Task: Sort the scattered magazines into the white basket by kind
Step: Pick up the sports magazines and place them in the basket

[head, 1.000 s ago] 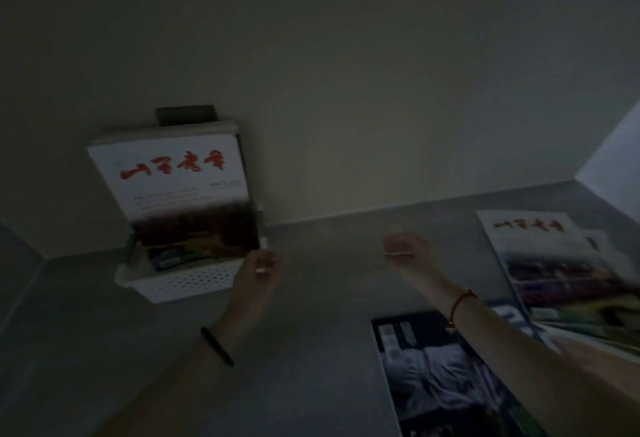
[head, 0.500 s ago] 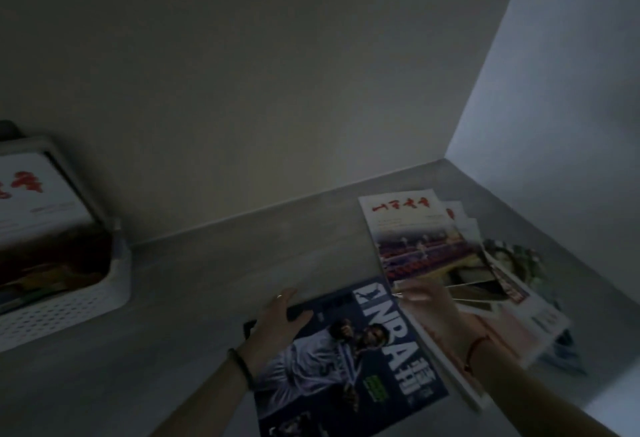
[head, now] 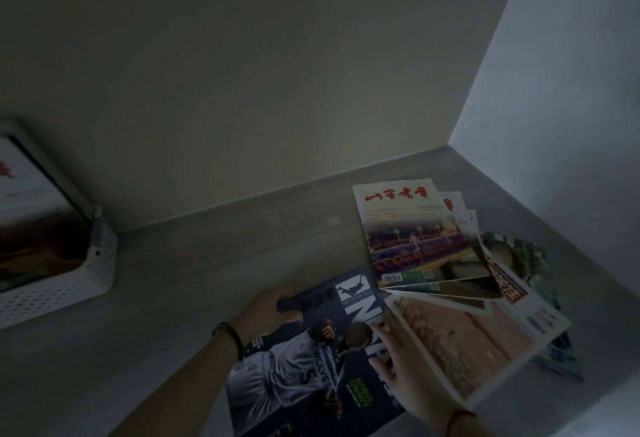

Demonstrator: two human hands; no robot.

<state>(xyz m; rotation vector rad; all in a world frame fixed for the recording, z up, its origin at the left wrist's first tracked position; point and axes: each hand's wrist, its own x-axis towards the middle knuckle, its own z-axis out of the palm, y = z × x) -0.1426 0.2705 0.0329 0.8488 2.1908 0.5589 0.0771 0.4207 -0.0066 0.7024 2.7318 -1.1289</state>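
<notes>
The white basket (head: 69, 284) sits at the far left of the desk (head: 207, 263), with magazines standing in it. Well to its right lies the basketball magazine (head: 304, 360), long axis running toward the person. The left hand (head: 266, 312) curls fingers (head: 287, 305) over its top-left corner; the right hand (head: 408, 370) lies flat along its right edge, gripping nothing clearly. Further right, the loose pile (head: 450, 263) fans out.

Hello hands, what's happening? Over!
Left hand and right hand both on dark basketball magazine. Not lifted yet. White perforated plastic basket far left; nothing between.
</notes>
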